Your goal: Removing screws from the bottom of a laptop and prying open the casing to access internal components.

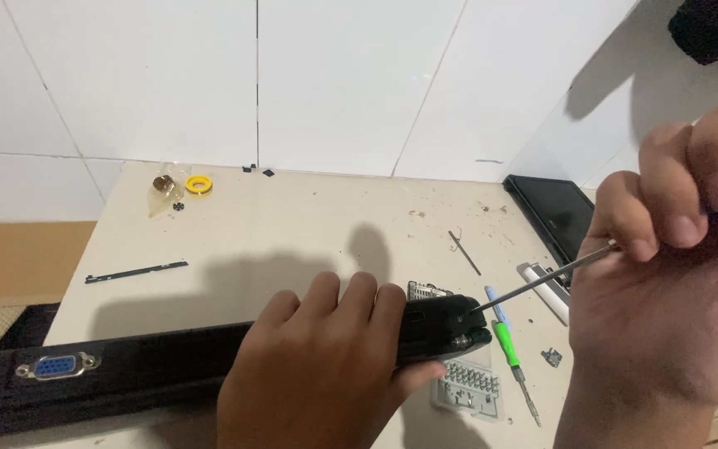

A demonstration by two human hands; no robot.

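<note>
Left hand clamps the black laptop chassis on edge on the tabletop. Right hand fingers pinch a thin screwdriver at its right corner. Rigid, probably fairly light; best gripped along the edge.

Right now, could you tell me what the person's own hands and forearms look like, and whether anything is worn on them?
Both are bare: the left hand and the right hand show no gloves, rings or watch. No sleeve reaches either wrist or the visible part of the right forearm. The fingernails that show are short and plain.
</note>
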